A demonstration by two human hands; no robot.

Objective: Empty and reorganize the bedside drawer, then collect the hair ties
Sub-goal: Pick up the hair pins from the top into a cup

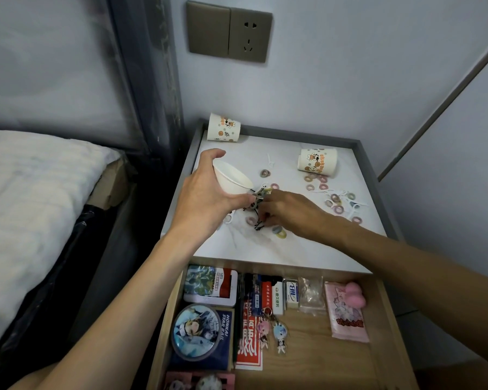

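My left hand (206,198) grips a tilted paper cup (233,178) just beside my right hand (288,212). The right hand's fingers curl down onto a tangle of hair ties (280,235) and black pins (257,226) mid-table (279,249). Whether one is pinched, I cannot tell. More ties lie scattered to the right. I'd hold the cup rim low beside the pile, lift ties one at a time, and leave the pins.

Both arms reach fwd over nightstand top (254,246), hands nearly touching.
L hand (206,192) at top's left-mid, fingers & thumb wrapped round tilted paper cup (233,178); R hand (288,211) at centre, palm down, fingertips pinching hair ties (258,196). Forearms bare.
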